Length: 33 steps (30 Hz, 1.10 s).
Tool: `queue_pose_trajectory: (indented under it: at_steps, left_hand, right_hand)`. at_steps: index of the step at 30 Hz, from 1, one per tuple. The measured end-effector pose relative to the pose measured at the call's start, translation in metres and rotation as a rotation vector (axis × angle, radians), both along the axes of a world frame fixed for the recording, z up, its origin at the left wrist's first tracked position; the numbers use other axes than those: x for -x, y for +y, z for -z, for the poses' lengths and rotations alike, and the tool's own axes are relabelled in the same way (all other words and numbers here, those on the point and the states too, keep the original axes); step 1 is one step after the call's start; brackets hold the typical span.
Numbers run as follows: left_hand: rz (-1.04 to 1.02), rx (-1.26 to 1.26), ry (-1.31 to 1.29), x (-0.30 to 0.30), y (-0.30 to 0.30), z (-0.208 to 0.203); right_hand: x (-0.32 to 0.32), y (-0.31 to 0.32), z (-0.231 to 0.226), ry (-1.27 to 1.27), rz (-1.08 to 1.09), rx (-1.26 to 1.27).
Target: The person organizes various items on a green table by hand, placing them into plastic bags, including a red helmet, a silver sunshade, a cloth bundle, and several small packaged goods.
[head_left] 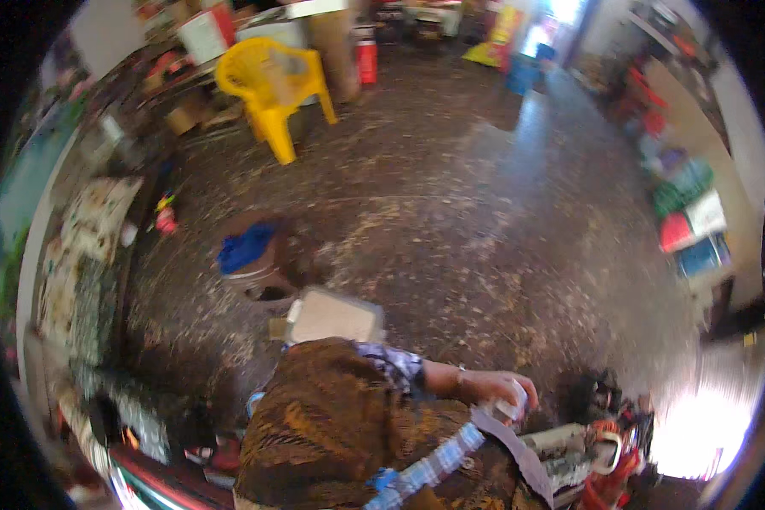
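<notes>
My left arm, in a purple-and-white patterned sleeve (pixel 393 365), reaches across to the right past the brown patterned cloth (pixel 314 425) over my body. A bracelet circles its wrist. My left hand (pixel 495 389) is closed around something small and whitish, too blurred to name. Just below the fingers begins a grey strip of cloth (pixel 518 455), which curves down to the right. A blue-and-white checked strip of cloth (pixel 438 467) lies slantwise across the brown cloth, its upper end close to the grey strip. My right hand does not show.
Ahead is a pale-topped stool (pixel 336 316), beside a brown container (pixel 268 276) with blue cloth on it. A yellow plastic chair (pixel 276 93) stands far left. Cluttered items, one with a white loop handle (pixel 608 452), crowd the lower right. Scraps litter the dark floor (pixel 433 229).
</notes>
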State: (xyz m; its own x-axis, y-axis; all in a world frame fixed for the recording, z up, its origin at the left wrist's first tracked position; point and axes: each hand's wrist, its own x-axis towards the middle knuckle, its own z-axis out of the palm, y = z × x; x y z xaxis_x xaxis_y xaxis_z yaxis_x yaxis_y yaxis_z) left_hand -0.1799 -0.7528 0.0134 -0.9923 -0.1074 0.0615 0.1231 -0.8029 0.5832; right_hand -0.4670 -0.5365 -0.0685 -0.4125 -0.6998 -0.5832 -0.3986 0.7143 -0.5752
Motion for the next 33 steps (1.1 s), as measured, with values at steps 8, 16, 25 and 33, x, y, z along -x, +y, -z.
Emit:
queue_pose_trajectory:
  at_steps: [8, 16, 25, 33]
  left_hand:
    - [0.181, 0.065, 0.108, 0.118, 0.004, 0.012]
    - [0.351, 0.148, -0.066, 0.234, -0.005, 0.014]
    - [0.530, 0.099, -0.059, 0.388, -0.086, 0.034]
    - [0.416, 0.037, 0.013, 0.531, -0.229, 0.011]
  right_hand:
    - [0.071, 0.109, 0.038, -0.219, 0.242, -0.030]
    - [0.123, 0.166, 0.124, -0.340, 0.461, -0.066]
    - [0.257, 0.100, 0.269, -0.358, 0.320, -0.110]
    - [0.432, -0.055, 0.145, -0.368, 0.613, -0.109]
